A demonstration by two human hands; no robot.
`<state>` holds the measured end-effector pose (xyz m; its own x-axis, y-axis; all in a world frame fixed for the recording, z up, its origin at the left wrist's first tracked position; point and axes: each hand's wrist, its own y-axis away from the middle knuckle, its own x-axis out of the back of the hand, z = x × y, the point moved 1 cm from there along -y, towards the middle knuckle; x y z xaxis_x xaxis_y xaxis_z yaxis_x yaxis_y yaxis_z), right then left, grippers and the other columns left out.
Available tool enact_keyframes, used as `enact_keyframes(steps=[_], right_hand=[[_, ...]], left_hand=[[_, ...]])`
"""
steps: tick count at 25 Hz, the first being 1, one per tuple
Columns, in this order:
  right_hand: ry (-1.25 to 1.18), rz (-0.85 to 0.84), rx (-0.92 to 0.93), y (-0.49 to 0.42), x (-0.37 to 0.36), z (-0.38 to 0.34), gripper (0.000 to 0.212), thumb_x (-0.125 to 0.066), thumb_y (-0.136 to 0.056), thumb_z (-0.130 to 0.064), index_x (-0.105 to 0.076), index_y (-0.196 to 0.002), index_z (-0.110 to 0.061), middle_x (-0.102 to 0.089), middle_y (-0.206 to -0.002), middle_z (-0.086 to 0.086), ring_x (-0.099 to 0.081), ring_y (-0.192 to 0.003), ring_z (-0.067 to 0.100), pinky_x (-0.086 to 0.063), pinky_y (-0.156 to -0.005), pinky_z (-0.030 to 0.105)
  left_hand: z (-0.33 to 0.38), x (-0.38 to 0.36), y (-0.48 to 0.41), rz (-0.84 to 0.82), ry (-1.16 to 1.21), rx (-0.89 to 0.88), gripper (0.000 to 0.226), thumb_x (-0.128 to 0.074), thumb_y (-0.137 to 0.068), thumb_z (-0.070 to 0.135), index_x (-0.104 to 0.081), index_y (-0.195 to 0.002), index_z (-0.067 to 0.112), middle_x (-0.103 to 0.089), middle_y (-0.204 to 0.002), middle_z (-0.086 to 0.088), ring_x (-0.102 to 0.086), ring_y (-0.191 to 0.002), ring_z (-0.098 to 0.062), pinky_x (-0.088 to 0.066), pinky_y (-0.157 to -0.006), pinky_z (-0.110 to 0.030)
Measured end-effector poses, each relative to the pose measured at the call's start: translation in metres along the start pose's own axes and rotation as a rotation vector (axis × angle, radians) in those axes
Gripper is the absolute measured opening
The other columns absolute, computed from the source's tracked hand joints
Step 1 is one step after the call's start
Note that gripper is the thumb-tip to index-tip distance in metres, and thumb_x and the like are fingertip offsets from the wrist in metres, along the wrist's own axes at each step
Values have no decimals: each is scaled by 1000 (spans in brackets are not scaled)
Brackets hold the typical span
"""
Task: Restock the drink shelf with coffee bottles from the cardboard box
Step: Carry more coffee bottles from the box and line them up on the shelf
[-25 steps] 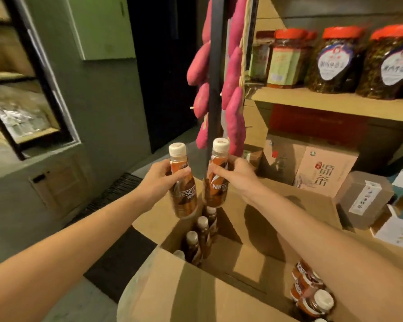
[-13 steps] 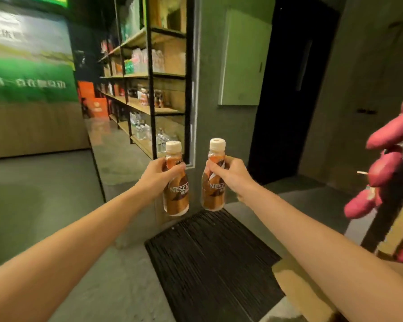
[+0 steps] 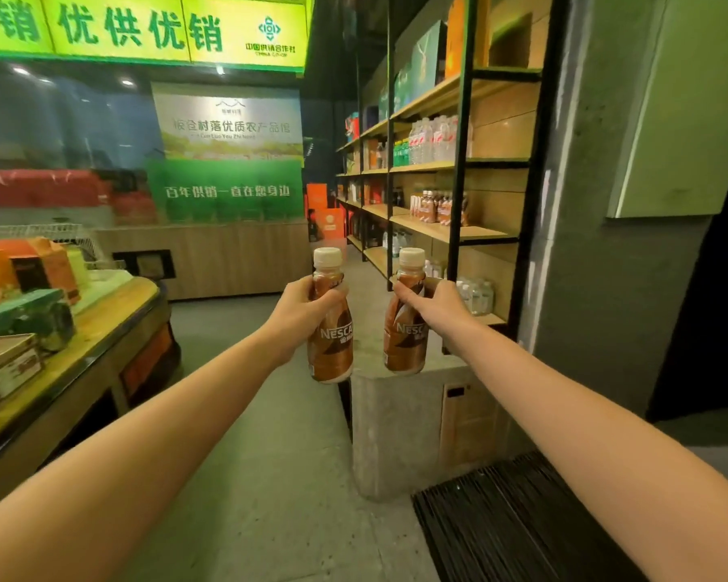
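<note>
Now your left hand point(image 3: 297, 306) wraps one coffee bottle point(image 3: 331, 329) and your right hand point(image 3: 431, 302) wraps another point(image 3: 405, 325), both upright, apart, out in front. Beyond them stands the drink shelf point(image 3: 446, 231) above a concrete block point(image 3: 396, 434); a bench point(image 3: 102, 325) with boxes sits left, a dark mat point(image 3: 513, 527) lower right.

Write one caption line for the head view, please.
Left hand and right hand each carry a coffee bottle toward the drink shelf.

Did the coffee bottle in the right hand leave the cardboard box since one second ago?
Yes. The coffee bottle in the right hand was above the box; now it faces the drink shelf.
</note>
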<state>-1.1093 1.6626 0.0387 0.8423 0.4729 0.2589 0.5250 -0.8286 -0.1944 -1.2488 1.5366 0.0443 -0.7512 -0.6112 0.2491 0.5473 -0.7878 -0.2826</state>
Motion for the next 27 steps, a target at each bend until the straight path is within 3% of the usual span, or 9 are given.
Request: enact_keyframes(steps=[4, 6, 9, 15, 20, 23, 27], right_hand=[[-22, -59, 36, -99, -64, 9, 47, -63, -86, -36, -55, -124, -11, -59, -128, 10, -52, -122, 27, -39, -100, 40], [-28, -83, 66, -152, -91, 13, 50, -64, -85, -37, -54, -126, -11, -59, -129, 9, -52, -122, 27, -41, -102, 41], [-16, -134, 119, -234, -127, 13, 52, -64, -85, -39, -54, -128, -13, -57, -132, 8, -51, -123, 27, -41, -104, 43], [-21, -228, 153, -383, -191, 8, 42, -61, -88, -34, -57, -124, -13, -60, -127, 7, -54, -119, 24, -39, -91, 32], [-19, -272, 157, -484, -252, 19, 36, -60, -89, -31, -57, -121, -14, -59, -126, 8, -53, -119, 24, -38, -90, 31], [-16, -260, 174, -546, -295, 28, 38, -61, -88, -33, -57, -122, -16, -60, -126, 7, -53, -119, 24, -40, -94, 33], [-7, -240, 192, -642, -357, 32, 34, -61, -89, -32, -58, -117, -14, -62, -121, 9, -56, -117, 25, -43, -97, 37]], left_hand=[[-41, 37, -77, 59, 0, 31, 18, -55, -92, 25, -54, -108, 16, -61, -91, 4, -59, -85, -9, -45, -74, -26], [-59, 50, -122, 98, -14, 38, 15, -55, -92, 25, -53, -106, 20, -61, -91, 6, -58, -83, -6, -45, -78, -28], [-83, 71, -201, 168, -58, 38, 16, -55, -92, 27, -51, -106, 22, -60, -92, 8, -57, -87, -10, -43, -84, -34], [-129, 112, -333, 279, -71, 85, 31, -54, -92, 25, -51, -122, 16, -59, -105, -1, -55, -101, -18, -41, -87, -35], [-181, 151, -433, 346, -34, 106, 23, -55, -92, 24, -52, -115, 18, -60, -103, 0, -56, -101, -19, -42, -87, -34], [-210, 177, -496, 337, -40, 89, 20, -54, -92, 24, -51, -111, 20, -58, -92, 6, -54, -96, -16, -41, -85, -34], [-246, 224, -599, 255, -63, 50, 17, -55, -92, 25, -52, -108, 20, -60, -103, -1, -57, -100, -20, -45, -91, -38]])
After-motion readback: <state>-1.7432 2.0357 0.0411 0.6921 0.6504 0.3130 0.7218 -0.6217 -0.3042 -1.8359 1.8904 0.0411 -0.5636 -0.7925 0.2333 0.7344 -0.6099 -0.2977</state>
